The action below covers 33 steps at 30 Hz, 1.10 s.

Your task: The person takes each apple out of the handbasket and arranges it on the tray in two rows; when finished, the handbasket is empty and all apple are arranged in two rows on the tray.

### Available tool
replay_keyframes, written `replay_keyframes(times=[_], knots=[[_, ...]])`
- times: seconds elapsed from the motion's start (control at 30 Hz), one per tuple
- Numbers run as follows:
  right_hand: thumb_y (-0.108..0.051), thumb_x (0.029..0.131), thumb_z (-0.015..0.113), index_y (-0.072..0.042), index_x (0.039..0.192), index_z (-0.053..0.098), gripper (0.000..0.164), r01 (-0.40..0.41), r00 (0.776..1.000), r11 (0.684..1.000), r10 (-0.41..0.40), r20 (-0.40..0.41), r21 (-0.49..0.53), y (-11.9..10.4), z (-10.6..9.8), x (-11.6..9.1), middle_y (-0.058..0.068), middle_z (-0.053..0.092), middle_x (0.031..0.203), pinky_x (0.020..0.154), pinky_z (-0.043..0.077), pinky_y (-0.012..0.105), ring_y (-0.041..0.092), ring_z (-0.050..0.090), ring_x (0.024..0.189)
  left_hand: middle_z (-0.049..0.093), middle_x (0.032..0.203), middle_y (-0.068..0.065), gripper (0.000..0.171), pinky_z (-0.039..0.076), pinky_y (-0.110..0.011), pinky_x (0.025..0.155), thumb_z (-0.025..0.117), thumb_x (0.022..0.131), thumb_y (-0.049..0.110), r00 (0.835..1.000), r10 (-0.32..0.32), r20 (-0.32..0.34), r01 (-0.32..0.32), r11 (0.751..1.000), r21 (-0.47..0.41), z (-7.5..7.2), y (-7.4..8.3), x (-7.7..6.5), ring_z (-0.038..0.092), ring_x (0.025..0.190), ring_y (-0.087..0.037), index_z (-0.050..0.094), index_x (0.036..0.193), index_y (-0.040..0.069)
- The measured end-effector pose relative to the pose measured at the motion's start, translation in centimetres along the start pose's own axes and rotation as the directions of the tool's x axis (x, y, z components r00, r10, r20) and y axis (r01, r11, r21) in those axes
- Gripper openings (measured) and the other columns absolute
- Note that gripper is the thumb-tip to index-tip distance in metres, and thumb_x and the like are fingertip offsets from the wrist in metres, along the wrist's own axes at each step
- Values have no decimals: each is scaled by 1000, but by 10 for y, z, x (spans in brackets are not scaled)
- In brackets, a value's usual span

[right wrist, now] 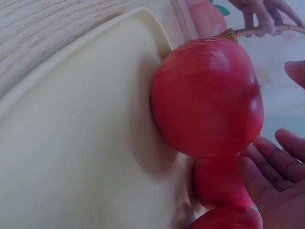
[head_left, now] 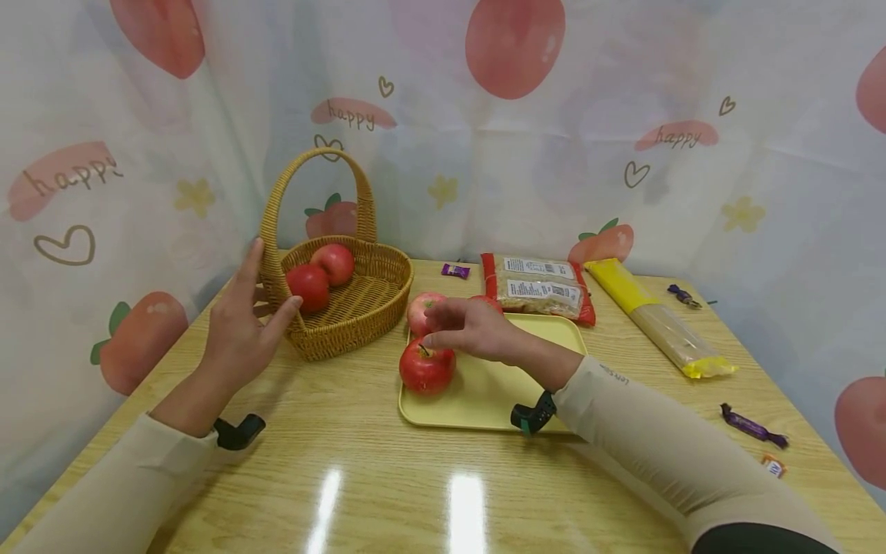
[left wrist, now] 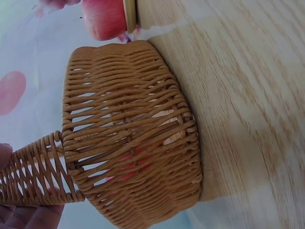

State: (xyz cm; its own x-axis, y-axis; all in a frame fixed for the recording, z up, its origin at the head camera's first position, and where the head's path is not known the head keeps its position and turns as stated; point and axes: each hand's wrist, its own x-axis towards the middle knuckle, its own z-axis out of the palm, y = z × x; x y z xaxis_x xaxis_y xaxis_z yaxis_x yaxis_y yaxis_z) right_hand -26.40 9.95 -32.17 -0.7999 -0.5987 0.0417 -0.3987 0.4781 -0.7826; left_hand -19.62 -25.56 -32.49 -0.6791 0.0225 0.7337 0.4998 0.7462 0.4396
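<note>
My left hand [head_left: 238, 331] is at the near left side of the wicker basket [head_left: 353, 335]. It grips the base of the handle [left wrist: 35, 169], thumb on one side and fingers on the other. Two red apples sit inside the basket; one is the front apple [head_left: 307, 288]. My right hand [head_left: 474, 331] hovers over the yellow tray [head_left: 477, 408], fingers apart. A large red apple [right wrist: 207, 98] on the tray is just beside its fingers. Behind it are a pinkish apple [head_left: 424, 312] and a third apple [head_left: 487, 302], partly hidden by the hand.
Behind the tray lies a red-edged bag [head_left: 540, 288] of dry food. To its right is a long yellow packet [head_left: 657, 319]. Wrapped candies, including a purple candy [head_left: 753, 425], lie along the right side. A printed curtain [head_left: 443, 154] hangs behind the table.
</note>
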Motion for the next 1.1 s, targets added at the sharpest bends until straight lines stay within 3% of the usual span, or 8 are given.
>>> replay_keyframes(times=[0.53, 0.93, 1.03, 1.1], knots=[[-28, 92, 77, -5, 139, 61, 55, 63, 998, 996, -64, 24, 56, -9, -12, 25, 10, 69, 129, 105, 54, 41, 22, 65, 119, 53, 142, -29, 98, 34, 6, 83, 78, 90, 1, 1000, -3, -6, 3, 1000, 18, 2, 0, 0, 70, 97, -44, 20, 167, 19], [-40, 88, 81, -11, 145, 57, 69, 69, 998, 996, -68, 12, -49, -23, -13, 49, 9, 64, 139, 108, 51, 41, 21, 61, 123, 50, 148, -28, 99, 34, 7, 85, 78, 90, 2, 1000, 9, -3, -9, 1000, 28, 3, 0, 0, 71, 98, -43, 19, 167, 18], [-43, 88, 81, -11, 146, 57, 70, 63, 998, 995, -62, 14, -75, -27, -12, 57, 7, 64, 138, 108, 51, 39, 21, 61, 124, 50, 148, -28, 99, 42, 2, 86, 78, 90, 2, 1000, 12, -4, -12, 999, 36, 3, -1, 0, 70, 99, -42, 19, 167, 18], [-43, 88, 80, -11, 145, 57, 69, 62, 998, 993, -61, 16, -95, -30, -11, 62, 5, 65, 136, 108, 51, 38, 21, 61, 124, 50, 149, -27, 99, 53, -11, 85, 79, 90, 2, 1000, 12, -4, -12, 999, 41, 3, -1, 0, 70, 100, -41, 19, 167, 18]])
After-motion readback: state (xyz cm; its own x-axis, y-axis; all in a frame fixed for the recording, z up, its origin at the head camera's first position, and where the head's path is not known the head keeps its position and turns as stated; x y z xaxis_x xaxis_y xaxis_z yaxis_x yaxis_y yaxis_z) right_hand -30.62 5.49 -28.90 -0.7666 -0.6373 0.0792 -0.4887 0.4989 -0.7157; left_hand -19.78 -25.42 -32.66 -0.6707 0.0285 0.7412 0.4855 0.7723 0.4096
